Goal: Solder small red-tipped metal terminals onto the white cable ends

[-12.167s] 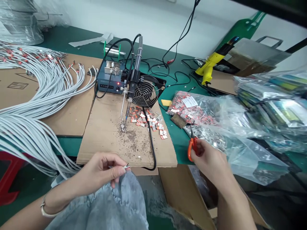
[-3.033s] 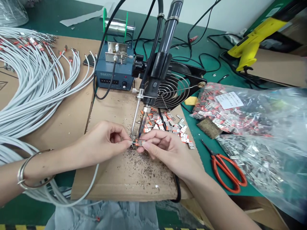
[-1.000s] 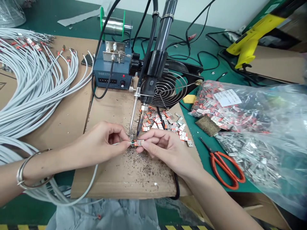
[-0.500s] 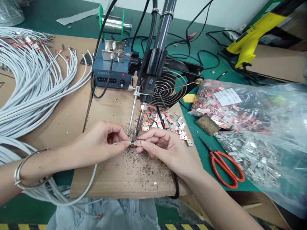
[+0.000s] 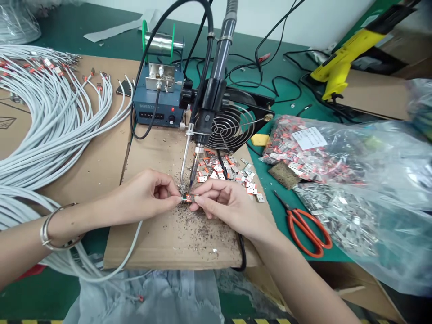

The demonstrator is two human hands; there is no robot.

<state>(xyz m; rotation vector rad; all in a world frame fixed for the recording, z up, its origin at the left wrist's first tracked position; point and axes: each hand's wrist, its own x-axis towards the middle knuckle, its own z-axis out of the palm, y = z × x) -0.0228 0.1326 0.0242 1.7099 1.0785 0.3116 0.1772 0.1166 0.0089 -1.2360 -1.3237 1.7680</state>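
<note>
The left hand [image 5: 148, 194] pinched the wires [image 5: 184, 198] between thumb and forefinger; the right hand [image 5: 229, 204] pinched the connector [image 5: 189, 198] from the opposite side in the same grip. The wires met the connector's orange end above the middle of the board [image 5: 155, 153], just on the near side of the tip of the iron [image 5: 206, 118]; contact with the tip could not be determined. Half a second earlier, the hands had occupied nearly the same position relative to the iron; only the view had shifted slightly. Twelve seconds earlier, the left hand had held stripped wires at the near edge of the board, and the right hand had held the scissors [image 5: 294, 218] beyond the board's right edge. The scissors now lay on the desk [image 5: 67, 31], near its near edge, blades directed away from the person and handles beside the bag of shells [image 5: 340, 220]. The fan [image 5: 227, 128] stood behind the iron, and the control box [image 5: 145, 105], its red lamp lit, stood at the far left corner of the board. Loose connectors [image 5: 250, 185] lay between the fan and the right edge of the board. A cable [image 5: 135, 245] curved from beneath the left forearm across the board to its near edge, toward the left corner.
</note>
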